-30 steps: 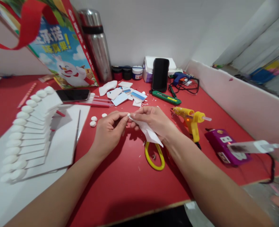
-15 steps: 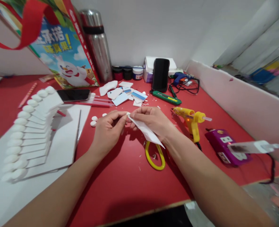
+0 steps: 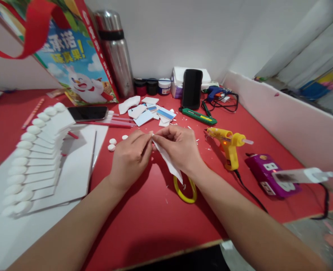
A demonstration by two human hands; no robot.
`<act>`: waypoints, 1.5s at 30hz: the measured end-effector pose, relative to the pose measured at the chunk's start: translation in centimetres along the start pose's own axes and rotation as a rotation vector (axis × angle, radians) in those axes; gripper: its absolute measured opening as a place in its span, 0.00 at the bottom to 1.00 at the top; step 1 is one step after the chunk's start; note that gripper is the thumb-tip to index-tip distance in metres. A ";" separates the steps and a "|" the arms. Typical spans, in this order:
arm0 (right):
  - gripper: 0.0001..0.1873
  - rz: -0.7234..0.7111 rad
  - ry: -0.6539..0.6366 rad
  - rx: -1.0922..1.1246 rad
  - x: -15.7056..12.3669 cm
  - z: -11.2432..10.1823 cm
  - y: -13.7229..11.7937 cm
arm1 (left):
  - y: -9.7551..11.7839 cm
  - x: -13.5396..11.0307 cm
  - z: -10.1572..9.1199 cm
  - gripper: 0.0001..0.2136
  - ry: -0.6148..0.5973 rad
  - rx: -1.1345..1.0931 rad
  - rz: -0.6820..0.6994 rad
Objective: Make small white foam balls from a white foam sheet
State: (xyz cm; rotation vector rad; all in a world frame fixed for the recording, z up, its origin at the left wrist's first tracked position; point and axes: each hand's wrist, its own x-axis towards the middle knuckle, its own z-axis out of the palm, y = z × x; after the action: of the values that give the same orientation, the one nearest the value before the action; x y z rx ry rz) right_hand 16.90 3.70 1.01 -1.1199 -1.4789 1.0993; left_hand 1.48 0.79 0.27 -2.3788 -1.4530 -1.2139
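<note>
A narrow strip of white paper (image 3: 168, 160) slants down from my fingertips at the middle of the table. My right hand (image 3: 177, 145) pinches its upper end between thumb and fingers. My left hand (image 3: 132, 156) meets it there, thumb and fingertips closed at the same upper end; whatever small bit lies between the fingertips is hidden. Beneath the strip's lower tip shows a yellow scissors handle (image 3: 186, 192), the rest covered by my right hand and wrist. Several small white balls (image 3: 112, 145) lie just left of my left hand.
A white curved stair model (image 3: 44, 154) edged with white balls stands at left. Cardboard scraps (image 3: 145, 117), a green utility knife (image 3: 198, 116) and a phone (image 3: 192, 89) lie beyond my hands. At right are a lit yellow glue gun (image 3: 230, 145) and a purple power strip (image 3: 268, 177).
My right hand has turned, and the paper strip's lower end has swung left and down. My left hand has rolled with its knuckles more upward. Both hands stay together at the strip's tip.
</note>
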 end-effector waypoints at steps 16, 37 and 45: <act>0.05 0.117 -0.091 0.176 0.2 -0.7 -0.7 | 0.1 0.2 -0.1 0.10 -0.039 -0.373 -0.155; 0.17 0.539 -0.468 0.549 0.8 -1.9 -2.0 | 0.0 0.5 -0.9 0.06 -0.020 -0.605 -0.424; 0.21 0.449 -0.403 0.434 1.0 -2.3 -1.9 | 0.2 0.2 -0.7 0.07 -0.057 -0.752 -0.623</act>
State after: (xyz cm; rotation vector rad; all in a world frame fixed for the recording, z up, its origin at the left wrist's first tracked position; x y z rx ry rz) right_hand 18.76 4.56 3.33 -0.9735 -1.2106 1.9463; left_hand 1.29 0.56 0.92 -2.4187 -2.1507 -2.1752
